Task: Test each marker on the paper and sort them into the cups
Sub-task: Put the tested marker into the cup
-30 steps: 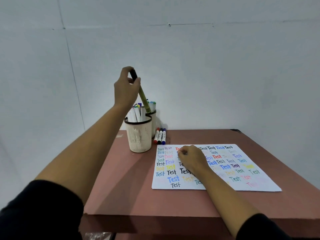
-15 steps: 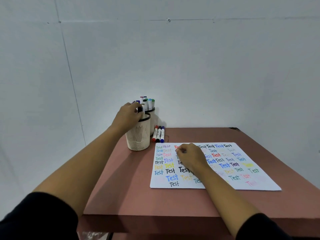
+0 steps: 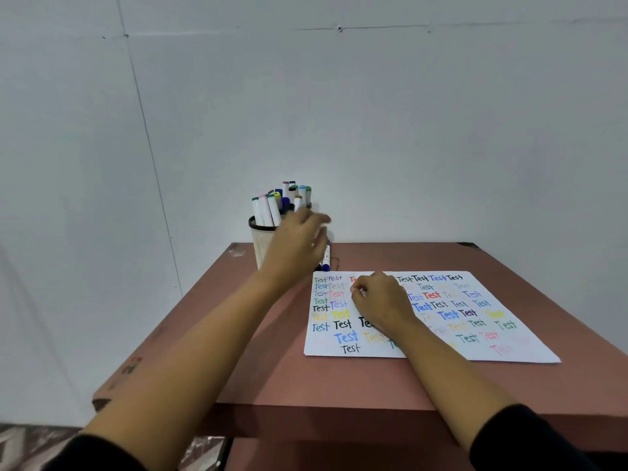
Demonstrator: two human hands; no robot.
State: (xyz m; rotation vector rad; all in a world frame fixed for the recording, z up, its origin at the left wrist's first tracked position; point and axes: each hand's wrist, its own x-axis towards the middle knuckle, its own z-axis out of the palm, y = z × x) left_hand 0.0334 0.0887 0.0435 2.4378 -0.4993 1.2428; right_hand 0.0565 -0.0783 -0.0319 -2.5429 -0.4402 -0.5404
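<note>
Blurred left hand (image 3: 299,246), fingers stretched and empty, hangs before the marker-filled cup (image 3: 260,244), near loose markers (image 3: 326,258) lying right of it; right hand (image 3: 380,300) rests curled on the paper (image 3: 475,350), holding nothing visible

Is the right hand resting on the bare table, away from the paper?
No: the right hand rests on the paper, covering some of the written words, not on the table.
</note>
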